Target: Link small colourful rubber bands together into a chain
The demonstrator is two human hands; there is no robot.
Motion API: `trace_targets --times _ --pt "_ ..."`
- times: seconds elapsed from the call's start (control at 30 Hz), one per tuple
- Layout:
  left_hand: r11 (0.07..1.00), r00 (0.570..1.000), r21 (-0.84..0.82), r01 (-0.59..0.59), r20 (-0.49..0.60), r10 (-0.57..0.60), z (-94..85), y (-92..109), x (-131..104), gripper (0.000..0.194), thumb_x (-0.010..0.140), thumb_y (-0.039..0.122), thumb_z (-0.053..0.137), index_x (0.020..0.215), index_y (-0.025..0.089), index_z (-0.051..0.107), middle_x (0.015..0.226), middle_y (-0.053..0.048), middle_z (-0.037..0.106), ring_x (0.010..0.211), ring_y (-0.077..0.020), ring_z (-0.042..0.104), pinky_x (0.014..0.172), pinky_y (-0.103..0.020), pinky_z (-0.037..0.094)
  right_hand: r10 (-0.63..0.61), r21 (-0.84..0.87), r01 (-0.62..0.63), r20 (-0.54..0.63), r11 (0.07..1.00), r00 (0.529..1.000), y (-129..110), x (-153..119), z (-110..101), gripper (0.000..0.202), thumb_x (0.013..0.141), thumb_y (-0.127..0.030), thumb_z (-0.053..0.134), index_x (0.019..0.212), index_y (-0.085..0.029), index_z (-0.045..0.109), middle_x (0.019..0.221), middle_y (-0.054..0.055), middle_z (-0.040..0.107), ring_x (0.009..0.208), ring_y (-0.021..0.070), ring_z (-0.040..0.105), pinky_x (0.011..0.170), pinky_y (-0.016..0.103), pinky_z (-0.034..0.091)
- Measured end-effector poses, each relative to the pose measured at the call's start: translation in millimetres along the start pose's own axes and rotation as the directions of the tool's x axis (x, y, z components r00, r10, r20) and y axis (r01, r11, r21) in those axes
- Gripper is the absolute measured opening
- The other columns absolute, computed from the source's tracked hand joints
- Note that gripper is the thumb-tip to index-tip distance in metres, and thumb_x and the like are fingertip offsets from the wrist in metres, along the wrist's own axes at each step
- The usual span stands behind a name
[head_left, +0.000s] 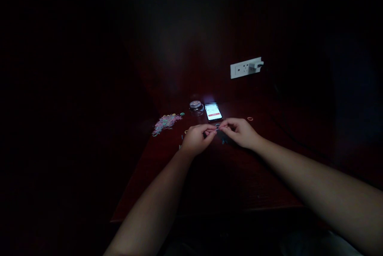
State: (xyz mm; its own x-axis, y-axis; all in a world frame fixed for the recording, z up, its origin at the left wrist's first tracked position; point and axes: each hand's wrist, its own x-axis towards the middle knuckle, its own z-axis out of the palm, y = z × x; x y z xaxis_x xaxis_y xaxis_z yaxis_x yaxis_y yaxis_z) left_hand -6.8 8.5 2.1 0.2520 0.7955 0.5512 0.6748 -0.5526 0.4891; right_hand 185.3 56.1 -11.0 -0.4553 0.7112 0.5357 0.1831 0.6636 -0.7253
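Both hands meet over the middle of a dark red table, fingertips almost touching. My left hand (pixel 196 138) is closed in a pinch on one side of a small pale elastic band (pixel 217 129). Pinched on the band's other side is my right hand (pixel 239 132). Fingers cover most of the band. Left of the hands lies a heap of colourful elastic bands (pixel 166 123), pink, teal and yellow. A few loose bands lie near my left hand, and some dark bluish pieces (pixel 224 141) are under the fingers, too dim to make out.
A lit phone (pixel 213 112) stands just behind the hands, beside a small clear jar (pixel 196 108). One orange-pink band (pixel 250 119) lies to the right. On the back wall is a white socket panel (pixel 245 67) with a plug in it. The table (pixel 209 192) has its front edge near the forearms; surroundings are dark.
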Motion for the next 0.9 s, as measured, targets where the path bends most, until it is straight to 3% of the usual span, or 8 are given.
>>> trace_targets --times 0.5,0.73,0.9 --pt "0.999 0.999 -0.035 0.037 -0.003 -0.037 3.4 0.5 -0.2 0.019 0.084 0.029 0.061 0.096 0.019 0.071 0.087 -0.005 0.074 0.074 -0.0146 0.067 0.069 -0.026 0.054 -0.028 -0.027 0.027 -0.003 0.999 1.000 -1.2 0.7 0.1 0.021 0.086 -0.030 0.053 0.084 -0.017 0.068 0.077 0.005 0.067 0.071 0.0174 0.060 0.062 0.028 0.046" --pt "0.999 0.999 -0.048 0.007 -0.043 -0.009 3.3 -0.7 -0.7 0.015 0.082 0.028 0.064 0.091 0.018 0.071 0.082 -0.003 0.073 0.070 -0.0119 0.066 0.069 -0.023 0.053 -0.008 0.089 0.008 0.005 0.996 1.000 -4.8 -0.9 1.0 0.018 0.081 -0.027 0.058 0.094 -0.015 0.061 0.070 0.001 0.058 0.054 0.0099 0.047 0.050 0.023 0.038" --pt "0.999 0.999 -0.052 -0.013 -0.049 0.010 2.4 -0.2 -0.3 0.015 0.081 0.029 0.064 0.089 0.018 0.071 0.080 -0.003 0.072 0.069 -0.0121 0.065 0.066 -0.022 0.052 -0.013 0.145 0.006 0.047 0.989 0.999 -6.4 -1.0 1.9 0.019 0.078 -0.027 0.061 0.092 -0.015 0.058 0.069 -0.001 0.053 0.053 0.0083 0.042 0.048 0.021 0.034"
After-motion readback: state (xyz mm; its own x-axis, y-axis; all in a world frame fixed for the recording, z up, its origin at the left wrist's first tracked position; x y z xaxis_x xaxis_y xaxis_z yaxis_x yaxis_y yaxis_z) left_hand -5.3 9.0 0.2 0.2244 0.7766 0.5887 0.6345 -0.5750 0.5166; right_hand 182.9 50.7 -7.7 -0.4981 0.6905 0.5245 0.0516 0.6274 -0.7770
